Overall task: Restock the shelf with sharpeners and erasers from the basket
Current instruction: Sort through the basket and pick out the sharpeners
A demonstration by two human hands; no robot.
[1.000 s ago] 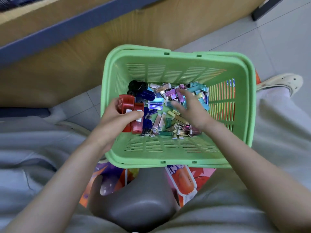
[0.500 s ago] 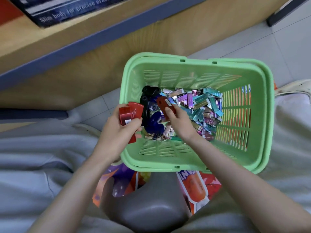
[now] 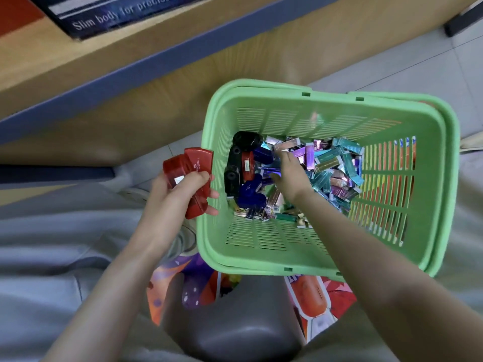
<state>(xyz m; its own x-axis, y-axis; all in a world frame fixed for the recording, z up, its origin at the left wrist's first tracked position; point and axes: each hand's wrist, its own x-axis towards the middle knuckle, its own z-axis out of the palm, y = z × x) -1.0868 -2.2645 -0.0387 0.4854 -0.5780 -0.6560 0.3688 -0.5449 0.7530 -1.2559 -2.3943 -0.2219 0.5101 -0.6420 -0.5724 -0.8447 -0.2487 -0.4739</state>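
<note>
A green plastic basket (image 3: pixel 261 262) sits on my lap. It holds black sharpeners (image 3: pixel 232 171), blue sharpeners (image 3: pixel 251 192), one red sharpener (image 3: pixel 247 165) and a heap of small foil-wrapped erasers (image 3: pixel 337 163). My left hand (image 3: pixel 167 202) grips a stack of red sharpeners (image 3: pixel 193 163) just outside the basket's left wall. My right hand (image 3: pixel 292 176) is inside the basket, fingers spread over the pile between the sharpeners and the erasers, with nothing held in it.
A wooden shelf (image 3: pixel 78 61) with a blue front edge runs across the top left, and a dark printed box (image 3: pixel 117 11) stands on it. A grey stool seat (image 3: pixel 235 322) and a colourful printed sheet (image 3: pixel 313 301) lie below the basket. Tiled floor shows at the upper right.
My right hand had lifted a red sharpener from the pile; that sharpener now lies in the basket and the hand is spread beside it. My left hand moved its red sharpeners outside the basket wall.
</note>
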